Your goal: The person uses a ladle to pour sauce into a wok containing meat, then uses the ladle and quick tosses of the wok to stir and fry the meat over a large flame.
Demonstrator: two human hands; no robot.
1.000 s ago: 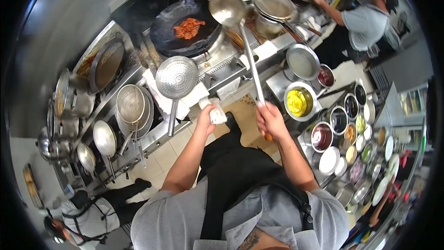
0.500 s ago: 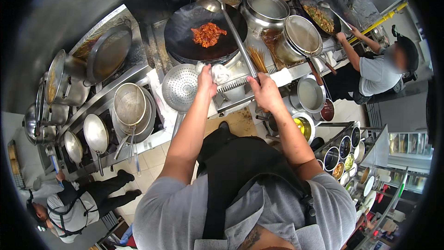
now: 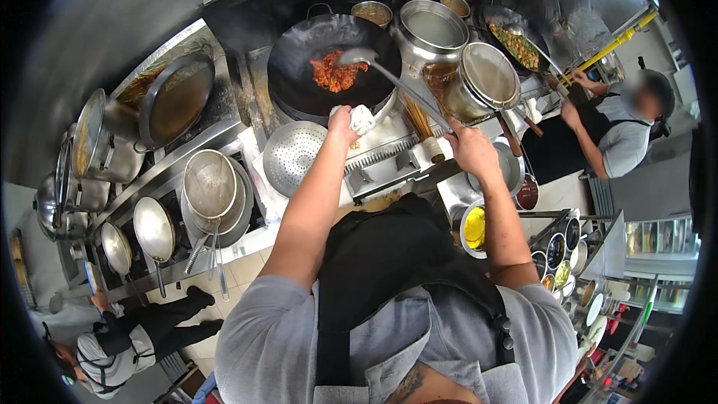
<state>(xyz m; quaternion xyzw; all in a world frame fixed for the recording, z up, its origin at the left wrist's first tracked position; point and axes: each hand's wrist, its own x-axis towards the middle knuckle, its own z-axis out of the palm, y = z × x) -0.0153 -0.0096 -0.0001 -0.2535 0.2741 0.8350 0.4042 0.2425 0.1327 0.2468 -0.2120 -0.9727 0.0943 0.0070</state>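
My right hand is closed round the end of a long-handled metal ladle. The ladle's bowl rests among red-sauced pieces of food in a large black wok. At the wok's near rim my left hand grips a bunched white cloth; whether a wok handle lies under the cloth is hidden. A perforated strainer lies beside my left forearm. A bamboo brush stands just left of my right hand.
A pot of pale liquid and a pot with a fine strainer stand right of the wok. Pans and stockpots line the left. A co-worker cooks at a second wok; another person stands lower left.
The ladle's bowl has come down from the wok's far rim into the food. My right hand has moved right and slightly nearer with the handle. The wok is tilted slightly differently.
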